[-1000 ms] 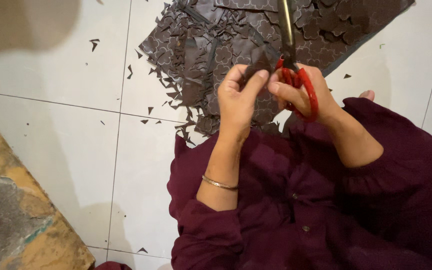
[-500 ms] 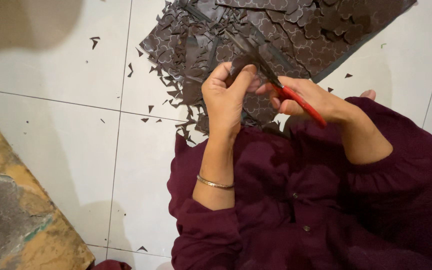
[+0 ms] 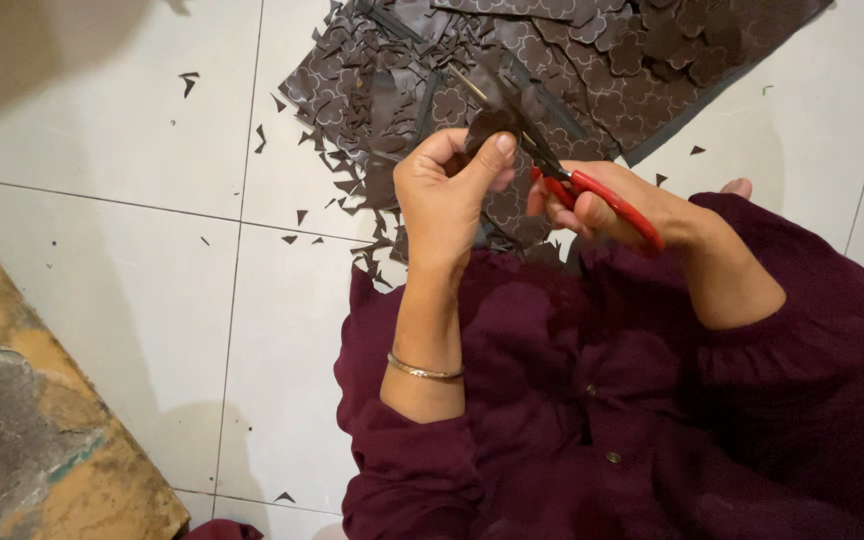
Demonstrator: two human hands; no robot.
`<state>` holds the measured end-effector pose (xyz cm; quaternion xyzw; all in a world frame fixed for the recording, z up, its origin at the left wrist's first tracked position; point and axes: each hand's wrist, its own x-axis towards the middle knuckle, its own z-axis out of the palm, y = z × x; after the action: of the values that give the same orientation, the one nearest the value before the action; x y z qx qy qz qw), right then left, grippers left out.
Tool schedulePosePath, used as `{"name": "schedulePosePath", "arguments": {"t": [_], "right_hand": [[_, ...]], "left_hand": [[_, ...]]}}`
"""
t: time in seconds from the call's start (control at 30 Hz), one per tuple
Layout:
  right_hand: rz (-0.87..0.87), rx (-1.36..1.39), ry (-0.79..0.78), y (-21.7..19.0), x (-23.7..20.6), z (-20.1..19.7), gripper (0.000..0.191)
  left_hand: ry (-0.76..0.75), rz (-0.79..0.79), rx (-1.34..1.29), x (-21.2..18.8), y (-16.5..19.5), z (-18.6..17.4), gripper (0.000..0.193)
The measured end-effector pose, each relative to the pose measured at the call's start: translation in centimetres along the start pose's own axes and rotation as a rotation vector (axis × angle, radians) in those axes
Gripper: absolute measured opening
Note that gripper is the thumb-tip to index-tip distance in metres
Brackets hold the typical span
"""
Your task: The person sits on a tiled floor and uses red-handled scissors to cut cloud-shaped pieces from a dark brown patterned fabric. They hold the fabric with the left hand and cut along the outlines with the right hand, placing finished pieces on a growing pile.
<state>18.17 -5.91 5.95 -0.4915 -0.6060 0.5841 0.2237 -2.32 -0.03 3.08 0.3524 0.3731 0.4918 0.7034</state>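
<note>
At the far left, a worn stone slab (image 3: 22,420) is taking up the lower corner, beside the white tiled floor (image 3: 132,270). Small dark offcuts (image 3: 304,215) are lying scattered over the tiles, too many and too small to count.

The left hand (image 3: 447,195) is rising from a maroon sleeve, with one thin metal bangle (image 3: 424,371) sitting on the wrist. Its thumb and fingers are pinching together on one small dark cut-out piece (image 3: 493,126), holding it up above the lap and in front of the pile on the floor.

One pair of red-handled scissors (image 3: 562,175) is meeting that piece from the right. The blades are pointing up and to the left and are standing slightly parted at the piece's edge. The right hand (image 3: 617,205) is closing around the red handles, fingers curled through and over them, so the grip is tight on the scissors.

Beyond both hands, a dark sheet printed with pale flower outlines (image 3: 592,70) is lying on the floor, with many loose flower-shaped pieces heaped on it; their number cannot be told.
</note>
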Motion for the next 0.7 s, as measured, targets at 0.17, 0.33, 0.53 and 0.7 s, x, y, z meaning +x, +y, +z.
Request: {"name": "schedulePosePath", "arguments": {"t": [0.17,0.33,0.53,0.7], "right_hand": [[0.013,0.015,0.002,0.0,0.2,0.3,0.099],[-0.021,0.023,0.044,0.7,0.5,0.9,0.096],[-0.042,0.042,0.027,0.7,0.5,0.6,0.095],[-0.081,0.062,0.001,0.7,0.1,-0.3,0.093]], "left_hand": [[0.015,-0.003,-0.027,-0.1,-0.1,0.2,0.018],[0.012,0.002,-0.073,-0.1,-0.3,0.2,0.017],[-0.009,-0.031,-0.082,0.0,0.0,-0.1,0.016],[-0.026,-0.051,-0.074,-0.1,0.4,-0.1,0.016]]}}
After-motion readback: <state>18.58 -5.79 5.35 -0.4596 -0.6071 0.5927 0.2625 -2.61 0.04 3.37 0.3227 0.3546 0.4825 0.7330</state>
